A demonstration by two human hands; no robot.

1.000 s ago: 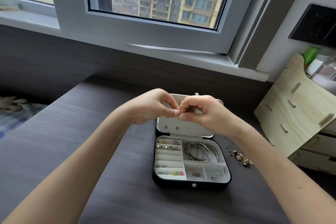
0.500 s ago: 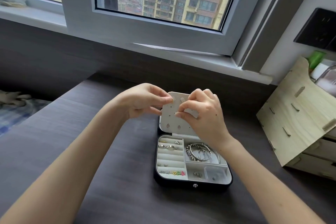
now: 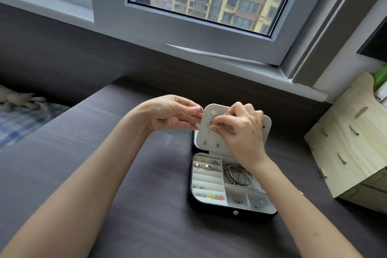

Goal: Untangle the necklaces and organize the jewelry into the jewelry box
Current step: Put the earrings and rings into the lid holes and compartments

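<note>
Earring panel, twelve o'clock of jewelry box: right hand fingers pinched tiny piece there. Left hand pinched gold stud; panel probably wanted bracing.

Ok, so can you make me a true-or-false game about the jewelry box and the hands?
1. The jewelry box is open. True.
2. The bangles lie in the ring rows on the left side. False: they sit in the large compartment on the right side.
3. The right hand pinches a small piece at the earring panel in the lid. True, though the piece is too small to identify.
4. The left hand lies flat on the table. False: it is raised beside the panel, pinching a gold piece.
5. The colourful studs are in the nearest row on the left side. True.
</note>
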